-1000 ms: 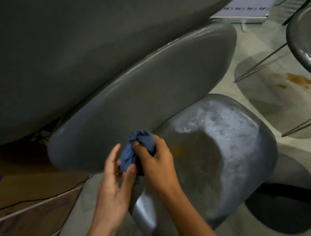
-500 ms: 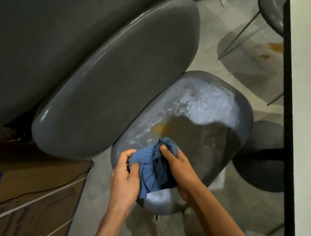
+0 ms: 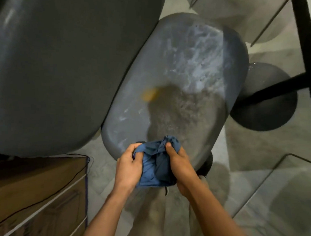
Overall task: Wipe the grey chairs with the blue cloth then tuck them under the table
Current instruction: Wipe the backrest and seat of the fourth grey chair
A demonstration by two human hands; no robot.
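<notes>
Over the near edge of the grey chair seat (image 3: 179, 93), both hands hold the blue cloth (image 3: 154, 166) bunched between them. The left hand (image 3: 128, 168) has its fingers (image 3: 131, 149) curled over the cloth's left side, thumb tucked against the fabric, gripping a fold. The right hand (image 3: 181, 166) closes around the right side, its thumb pressing down into the gathered top of the cloth while the other fingers wrap underneath, mostly hidden. The cloth is crumpled into a loose wad, deep blue with darker creases, its lower edge hanging between the wrists just in front of the seat's rim. The seat is a rounded, glossy shell, tilted away from the viewer; its far half carries whitish streaks, perhaps foam or glare, though the blur makes that hard to settle. A small yellowish smear (image 3: 149, 96) sits near the middle of the seat, at the edge of a darker patch nearer the hands. A second, larger grey chair shell (image 3: 63, 68) fills the left side, touching or very nearly touching the first. A brown cardboard box (image 3: 29, 198) stands at lower left with a thin black cable (image 3: 80, 169) across it. A black frame bar (image 3: 306, 44) runs down the right edge.
</notes>
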